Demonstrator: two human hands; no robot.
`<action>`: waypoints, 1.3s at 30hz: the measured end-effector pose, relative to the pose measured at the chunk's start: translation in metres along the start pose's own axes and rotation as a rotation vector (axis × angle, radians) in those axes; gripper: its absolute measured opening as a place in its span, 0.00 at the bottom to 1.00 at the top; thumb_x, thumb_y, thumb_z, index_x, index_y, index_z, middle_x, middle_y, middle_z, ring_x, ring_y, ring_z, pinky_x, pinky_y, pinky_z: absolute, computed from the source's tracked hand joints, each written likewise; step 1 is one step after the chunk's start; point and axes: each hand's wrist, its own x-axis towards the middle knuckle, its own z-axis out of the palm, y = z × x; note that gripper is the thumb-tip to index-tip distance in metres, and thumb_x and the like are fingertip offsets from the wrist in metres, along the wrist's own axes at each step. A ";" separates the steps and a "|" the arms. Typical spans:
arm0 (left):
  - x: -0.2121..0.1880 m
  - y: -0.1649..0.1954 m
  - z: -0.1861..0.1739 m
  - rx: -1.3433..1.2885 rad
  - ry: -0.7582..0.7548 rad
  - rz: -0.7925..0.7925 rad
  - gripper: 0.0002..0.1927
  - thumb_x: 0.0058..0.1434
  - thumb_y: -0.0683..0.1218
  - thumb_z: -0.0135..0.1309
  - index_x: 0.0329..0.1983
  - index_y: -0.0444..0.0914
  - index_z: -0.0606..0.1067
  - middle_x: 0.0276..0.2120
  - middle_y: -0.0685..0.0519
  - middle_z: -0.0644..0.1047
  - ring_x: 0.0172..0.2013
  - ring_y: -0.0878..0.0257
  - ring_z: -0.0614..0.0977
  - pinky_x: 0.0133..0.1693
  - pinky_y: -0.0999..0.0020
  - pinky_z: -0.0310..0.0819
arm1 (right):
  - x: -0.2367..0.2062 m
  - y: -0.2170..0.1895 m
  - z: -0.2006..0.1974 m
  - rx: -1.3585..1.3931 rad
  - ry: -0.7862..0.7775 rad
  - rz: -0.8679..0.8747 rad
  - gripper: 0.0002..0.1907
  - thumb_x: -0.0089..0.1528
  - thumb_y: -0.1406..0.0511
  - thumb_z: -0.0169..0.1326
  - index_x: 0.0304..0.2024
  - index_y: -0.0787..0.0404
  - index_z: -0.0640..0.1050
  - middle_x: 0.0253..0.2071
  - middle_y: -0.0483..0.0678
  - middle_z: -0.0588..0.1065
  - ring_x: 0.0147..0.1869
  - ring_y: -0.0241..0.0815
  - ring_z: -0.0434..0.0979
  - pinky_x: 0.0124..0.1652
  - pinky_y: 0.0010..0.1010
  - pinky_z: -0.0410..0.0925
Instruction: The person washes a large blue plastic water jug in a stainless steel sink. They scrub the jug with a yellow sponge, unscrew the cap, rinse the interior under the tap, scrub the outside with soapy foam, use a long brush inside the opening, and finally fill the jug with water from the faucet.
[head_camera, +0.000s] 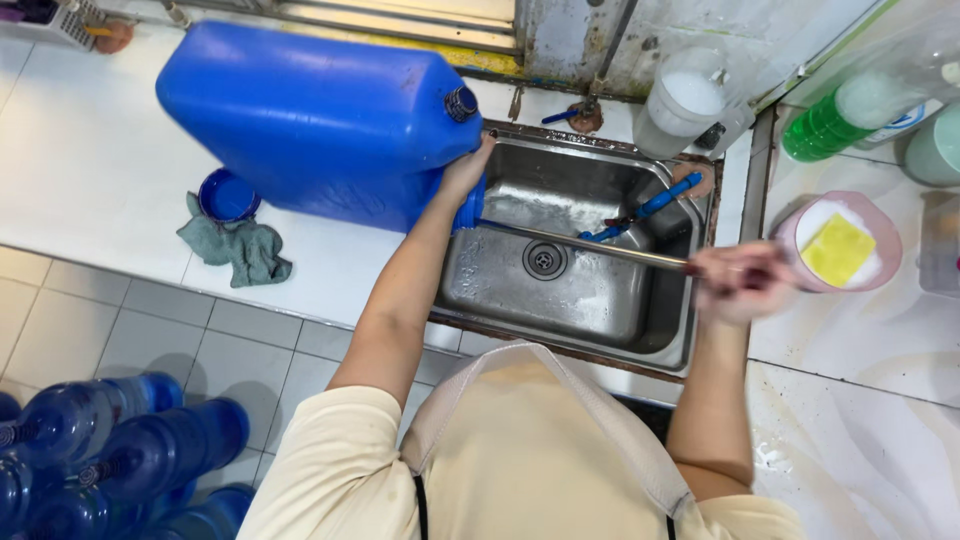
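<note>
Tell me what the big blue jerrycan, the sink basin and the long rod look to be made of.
Blue jerrycan: likely moulded plastic, matte and scuffed, with soft rounded edges. Sink basin: looks like stainless steel, a brushed grey sheen with dull reflections and stains near the rim. Rod in the right hand: seemingly metal, thin, straight and shiny; its blurred handle end is unclear.

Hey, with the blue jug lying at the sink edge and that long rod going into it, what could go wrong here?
1. The blue jug lies on its side at the sink rim, steadied only by the left hand at its mouth; it might roll or slip.
2. The right hand grips the long rod at its far end, so control may be poor.
3. The cap on the cloth could get knocked off.
</note>
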 end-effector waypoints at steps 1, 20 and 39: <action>-0.001 0.001 0.000 -0.003 -0.003 0.007 0.24 0.68 0.61 0.49 0.54 0.39 0.77 0.52 0.48 0.79 0.54 0.59 0.77 0.58 0.65 0.66 | 0.004 -0.005 -0.001 0.024 -0.011 -0.067 0.23 0.72 0.57 0.31 0.30 0.61 0.69 0.12 0.38 0.52 0.13 0.31 0.49 0.22 0.30 0.58; -0.025 -0.037 0.078 0.573 -0.181 0.287 0.25 0.70 0.60 0.47 0.57 0.38 0.74 0.55 0.43 0.77 0.55 0.50 0.77 0.60 0.57 0.67 | -0.112 -0.235 -0.232 0.349 0.480 -0.611 0.22 0.73 0.55 0.39 0.26 0.57 0.61 0.16 0.43 0.54 0.20 0.37 0.49 0.26 0.30 0.50; -0.062 -0.061 0.093 0.627 0.197 0.593 0.19 0.59 0.53 0.61 0.48 0.37 0.80 0.48 0.38 0.80 0.51 0.38 0.78 0.55 0.46 0.67 | -0.095 -0.221 -0.287 0.776 1.370 -0.574 0.29 0.51 0.45 0.63 0.37 0.58 0.68 0.32 0.47 0.67 0.36 0.49 0.70 0.38 0.44 0.69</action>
